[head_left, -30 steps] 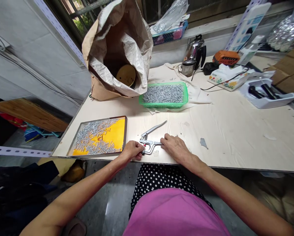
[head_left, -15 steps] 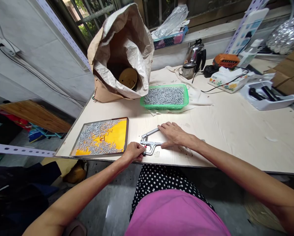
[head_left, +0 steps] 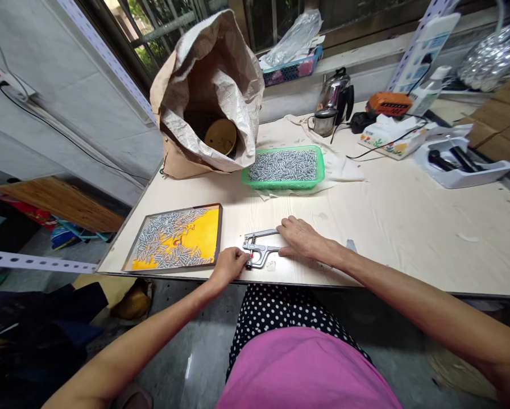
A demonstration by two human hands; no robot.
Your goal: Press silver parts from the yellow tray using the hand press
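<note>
Both handles of the press pliers (head_left: 258,250) lie squeezed under our right hand (head_left: 299,238), near the front edge of the table (head_left: 386,227); our left hand (head_left: 231,266) pinches their head, perhaps holding a small part.

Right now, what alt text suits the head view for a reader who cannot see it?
A person's right hand grips the handles of metal pliers on a pale table, the left hand at the tool's head; a yellow tray of metal pieces lies left.
</note>
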